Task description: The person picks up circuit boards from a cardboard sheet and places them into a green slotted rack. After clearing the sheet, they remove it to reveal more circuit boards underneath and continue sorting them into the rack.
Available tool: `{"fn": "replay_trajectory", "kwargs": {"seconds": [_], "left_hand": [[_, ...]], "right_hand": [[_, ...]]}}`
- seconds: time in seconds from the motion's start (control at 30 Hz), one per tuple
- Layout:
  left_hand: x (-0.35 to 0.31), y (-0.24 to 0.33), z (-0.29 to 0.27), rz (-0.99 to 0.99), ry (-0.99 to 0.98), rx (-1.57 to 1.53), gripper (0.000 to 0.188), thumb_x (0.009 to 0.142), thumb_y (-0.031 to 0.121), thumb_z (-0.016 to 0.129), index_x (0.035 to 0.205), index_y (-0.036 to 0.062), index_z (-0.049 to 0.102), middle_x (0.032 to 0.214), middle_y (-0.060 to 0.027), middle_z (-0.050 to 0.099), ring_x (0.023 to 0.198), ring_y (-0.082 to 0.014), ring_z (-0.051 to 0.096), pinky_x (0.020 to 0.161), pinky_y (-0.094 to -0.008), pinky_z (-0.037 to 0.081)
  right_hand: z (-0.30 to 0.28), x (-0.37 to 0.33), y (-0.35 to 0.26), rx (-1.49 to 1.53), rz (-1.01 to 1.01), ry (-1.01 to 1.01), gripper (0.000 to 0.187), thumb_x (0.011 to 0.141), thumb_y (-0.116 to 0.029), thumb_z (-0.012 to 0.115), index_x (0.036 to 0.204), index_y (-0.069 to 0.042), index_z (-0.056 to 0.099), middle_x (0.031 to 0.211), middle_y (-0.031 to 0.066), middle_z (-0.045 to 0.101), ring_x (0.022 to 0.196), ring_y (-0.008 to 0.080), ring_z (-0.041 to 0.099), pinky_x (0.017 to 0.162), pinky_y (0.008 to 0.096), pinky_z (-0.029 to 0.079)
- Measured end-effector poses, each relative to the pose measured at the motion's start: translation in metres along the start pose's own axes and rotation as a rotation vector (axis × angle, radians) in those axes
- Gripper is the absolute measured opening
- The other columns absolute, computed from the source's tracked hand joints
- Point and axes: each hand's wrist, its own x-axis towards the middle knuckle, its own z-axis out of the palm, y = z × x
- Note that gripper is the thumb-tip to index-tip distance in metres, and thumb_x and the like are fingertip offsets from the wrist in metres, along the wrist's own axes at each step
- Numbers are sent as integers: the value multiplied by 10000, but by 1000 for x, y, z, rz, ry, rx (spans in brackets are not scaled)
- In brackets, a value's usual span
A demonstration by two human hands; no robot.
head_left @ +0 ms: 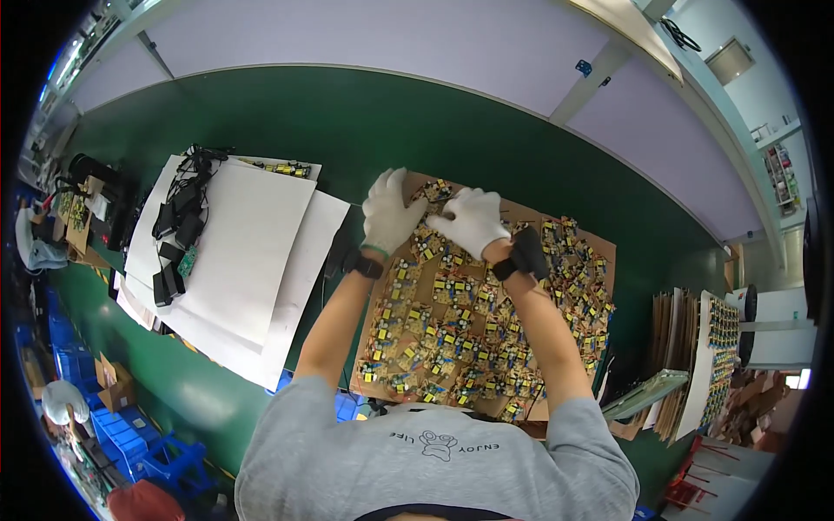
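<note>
Both of my hands wear white gloves and are over the far left part of a brown cardboard sheet (608,252) covered with small circuit boards (460,334) bearing yellow parts. My left hand (391,213) is at the sheet's far left corner, fingers stretched away from me and thumb out to the right. Close beside it, my right hand (473,221) reaches leftward over the boards, thumb and fingers apart. A few circuit boards (437,190) show between the two hands. What lies under my right fingers is partly hidden. Dark bands circle both wrists.
On the green table (287,108), white sheets (252,252) are stacked at left with black power adapters (184,213) and cables on top. Cardboard sheets (673,347) stand at right beside a board-covered panel (723,347). A pale partition (391,43) bounds the far side. Blue crates (126,438) are at lower left.
</note>
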Motion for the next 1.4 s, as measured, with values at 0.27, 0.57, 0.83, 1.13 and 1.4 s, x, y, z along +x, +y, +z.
{"fn": "replay_trajectory", "kwargs": {"seconds": [0.27, 0.57, 0.83, 1.13, 1.4], "left_hand": [[-23, -8, -20, -131, -117, -25, 306, 837, 299, 596, 1061, 94, 637, 1144, -148, 596, 1092, -348, 536, 913, -452, 437], [-34, -10, -18, -162, -86, 203, 424, 824, 276, 611, 1217, 128, 552, 1294, -210, 490, 1211, -382, 446, 977, -469, 400], [4, 25, -11, 163, -120, 227, 410, 796, 387, 641, 1148, 177, 626, 1276, -164, 513, 1227, -408, 395, 922, -506, 403], [47, 0, 20, 344, -294, 83, 196, 827, 283, 635, 930, 136, 712, 1124, -88, 636, 1169, -348, 495, 953, -459, 425], [54, 27, 19, 202, -637, 8, 192, 879, 194, 572, 1034, 136, 668, 1098, -81, 644, 1099, -307, 551, 905, -428, 460]], "right_hand": [[20, -10, -31, -9, -90, 129, 180, 784, -326, 645, 847, -160, 674, 870, 69, 596, 872, 270, 574, 732, 437, 405], [13, -32, -13, 232, 167, 216, 199, 819, -297, 601, 916, -160, 706, 973, 65, 658, 898, 284, 614, 794, 461, 420], [-48, -117, -5, 346, 325, 394, 157, 810, -166, 624, 885, -53, 705, 949, 109, 680, 890, 263, 642, 777, 364, 493], [-60, -236, 13, 552, 723, 568, 173, 872, -135, 628, 943, 17, 672, 919, 136, 664, 823, 230, 639, 746, 321, 497], [-49, -292, 13, 712, 942, 649, 197, 896, -142, 626, 984, 33, 648, 915, 70, 659, 817, 138, 610, 741, 264, 483]]}}
